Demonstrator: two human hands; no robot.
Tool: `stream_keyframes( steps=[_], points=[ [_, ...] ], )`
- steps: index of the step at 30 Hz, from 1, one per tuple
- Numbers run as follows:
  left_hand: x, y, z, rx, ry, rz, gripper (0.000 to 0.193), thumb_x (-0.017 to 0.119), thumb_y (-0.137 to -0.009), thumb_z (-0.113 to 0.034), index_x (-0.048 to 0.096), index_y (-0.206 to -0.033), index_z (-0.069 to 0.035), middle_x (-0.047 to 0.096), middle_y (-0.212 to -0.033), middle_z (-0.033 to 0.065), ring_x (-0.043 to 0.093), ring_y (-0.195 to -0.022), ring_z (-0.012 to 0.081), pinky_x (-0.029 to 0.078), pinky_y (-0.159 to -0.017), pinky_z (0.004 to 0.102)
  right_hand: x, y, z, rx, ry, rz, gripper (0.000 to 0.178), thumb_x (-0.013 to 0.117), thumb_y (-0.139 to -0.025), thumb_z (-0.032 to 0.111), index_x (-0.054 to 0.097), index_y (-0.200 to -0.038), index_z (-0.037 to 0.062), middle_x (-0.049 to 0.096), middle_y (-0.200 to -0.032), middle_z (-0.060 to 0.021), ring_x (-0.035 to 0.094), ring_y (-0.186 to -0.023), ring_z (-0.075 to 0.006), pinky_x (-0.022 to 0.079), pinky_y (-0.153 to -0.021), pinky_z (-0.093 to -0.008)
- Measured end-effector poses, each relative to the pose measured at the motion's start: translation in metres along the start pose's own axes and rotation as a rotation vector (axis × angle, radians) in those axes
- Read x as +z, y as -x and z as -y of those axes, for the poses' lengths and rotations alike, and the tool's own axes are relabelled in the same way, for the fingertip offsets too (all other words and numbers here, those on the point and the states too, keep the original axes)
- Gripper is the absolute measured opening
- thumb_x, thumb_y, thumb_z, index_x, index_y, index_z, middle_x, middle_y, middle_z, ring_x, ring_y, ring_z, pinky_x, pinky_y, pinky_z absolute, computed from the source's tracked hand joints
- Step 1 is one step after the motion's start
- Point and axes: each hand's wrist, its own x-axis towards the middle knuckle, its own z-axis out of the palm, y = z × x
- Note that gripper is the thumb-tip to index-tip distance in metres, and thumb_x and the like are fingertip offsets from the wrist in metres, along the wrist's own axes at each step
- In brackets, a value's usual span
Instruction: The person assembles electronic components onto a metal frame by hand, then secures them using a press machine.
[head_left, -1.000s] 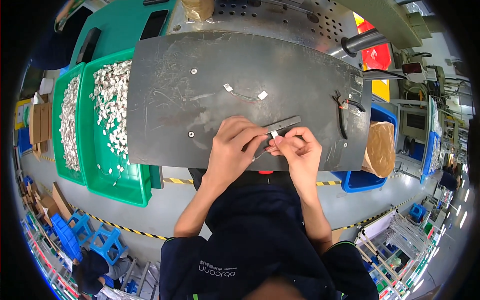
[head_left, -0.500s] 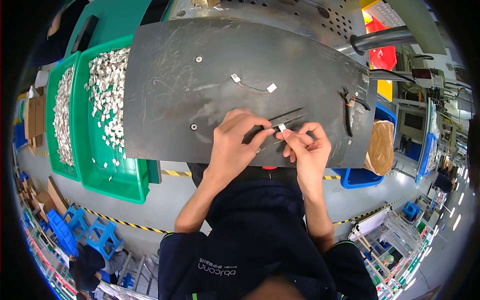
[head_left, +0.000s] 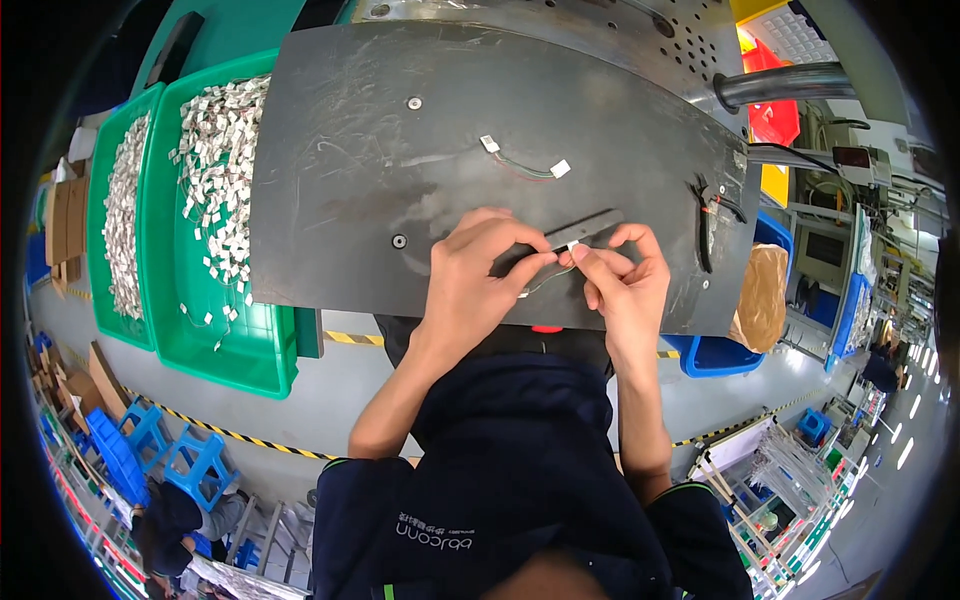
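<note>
My left hand is closed, pinching one end of a thin grey metal strip between thumb and forefinger. The strip points up and to the right over the dark work plate. My right hand pinches a small white connector right at the strip's lower edge; whether they touch I cannot tell. From it a short thin wire lead curves down below both hands, partly hidden by the fingers. Beyond my hands, a wire harness with a white connector at each end lies on the plate.
Black-handled pliers lie at the plate's right. Two green trays on the left hold many white-connector harnesses. A blue bin with brown paper stands off the right edge. A metal post rises at the back right.
The view has shifted a little over the plate. My right hand has brought the connector up closer to the strip, and the connector has turned. Both hands keep their pinches.
</note>
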Motion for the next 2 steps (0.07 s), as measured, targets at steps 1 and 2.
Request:
stream_keyframes(
  steps=[1,2],
  points=[
    [-0.0002,0.0003,-0.0013,-0.004,0.011,-0.008,0.018,0.09,-0.076,-0.007,0.076,-0.086,-0.004,0.078,-0.086,0.0062,0.073,-0.09,0.0259,0.057,-0.096,0.041,0.001,-0.0017,0.0009,-0.009,0.034,0.009,0.029,0.072,-0.096,-0.001,0.047,-0.107,0.0072,0.079,-0.09,-0.0178,0.055,-0.053,-0.0066,0.037,-0.047,-0.0213],
    [0.0002,0.0007,-0.0032,-0.008,0.021,-0.016,0.018,0.09,-0.076,-0.007,0.076,-0.086,-0.004,0.078,-0.087,0.0063,0.073,-0.092,0.0265,0.057,-0.096,0.0408,0.0036,-0.002,0.0009,-0.008,0.033,0.017,0.029,0.072,-0.096,-0.001,0.047,-0.107,0.0072,0.079,-0.09,-0.0178,0.055,-0.053,-0.0066,0.037,-0.047,-0.0213]
  ],
)
